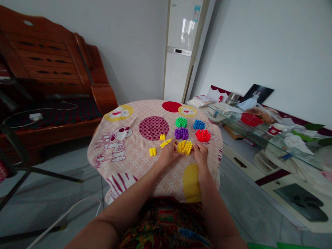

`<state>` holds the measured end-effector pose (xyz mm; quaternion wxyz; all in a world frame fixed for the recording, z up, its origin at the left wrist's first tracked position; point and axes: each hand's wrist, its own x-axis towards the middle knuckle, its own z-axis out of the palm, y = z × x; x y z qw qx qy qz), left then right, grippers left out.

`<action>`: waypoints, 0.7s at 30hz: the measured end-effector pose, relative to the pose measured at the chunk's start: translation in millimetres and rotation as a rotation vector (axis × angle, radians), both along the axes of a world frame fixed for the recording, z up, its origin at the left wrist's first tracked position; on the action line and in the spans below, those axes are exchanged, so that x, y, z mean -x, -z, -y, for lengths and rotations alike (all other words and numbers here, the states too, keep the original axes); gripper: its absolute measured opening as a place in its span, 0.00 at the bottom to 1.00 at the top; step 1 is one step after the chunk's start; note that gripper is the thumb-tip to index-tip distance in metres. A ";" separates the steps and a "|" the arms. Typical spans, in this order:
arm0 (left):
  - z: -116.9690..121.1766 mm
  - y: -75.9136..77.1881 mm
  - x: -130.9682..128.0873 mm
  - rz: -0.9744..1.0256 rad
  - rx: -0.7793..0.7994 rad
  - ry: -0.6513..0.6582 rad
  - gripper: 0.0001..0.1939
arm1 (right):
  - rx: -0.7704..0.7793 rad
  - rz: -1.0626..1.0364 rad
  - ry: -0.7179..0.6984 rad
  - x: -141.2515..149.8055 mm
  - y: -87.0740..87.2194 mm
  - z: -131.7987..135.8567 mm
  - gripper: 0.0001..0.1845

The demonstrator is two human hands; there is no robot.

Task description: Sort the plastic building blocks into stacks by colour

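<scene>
A cluster of small yellow plastic pegs with rounded tops (185, 147) stands upright on the patterned tablecloth (140, 169). My left hand (167, 155) is closed at its left side, the fingertips partly hidden. On the other side, the curled fingers of my right hand (201, 153) press against the cluster's right edge. Loose yellow pegs (165, 143) lie just beyond my left hand, with a small yellow group (162, 137) behind them and a yellow pair (153, 151) further left. Purple pegs (181, 133), green pegs (181, 122), blue pegs (199, 124) and red pegs (203, 135) form separate clusters behind.
To the right runs a glass-topped cabinet (269, 138) holding a red bowl (251, 119), papers and bags. A wooden bench (52, 65) is at the left, and a tall white air conditioner (178, 69) stands behind the table. A white cable (70, 211) crosses the floor.
</scene>
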<state>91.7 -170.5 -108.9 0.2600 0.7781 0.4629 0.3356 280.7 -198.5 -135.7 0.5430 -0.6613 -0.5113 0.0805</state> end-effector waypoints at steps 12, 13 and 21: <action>-28.3 1.1 38.2 -0.352 -0.146 -0.131 0.12 | 0.031 -0.008 0.003 -1.0 2.7 -0.7 0.17; -28.6 2.3 37.5 -0.368 -0.135 -0.133 0.12 | 0.036 -0.012 0.001 -1.3 3.0 -0.8 0.17; -26.3 -3.9 33.2 -0.279 -0.109 -0.172 0.13 | 0.027 -0.010 0.004 -0.7 2.8 -1.0 0.18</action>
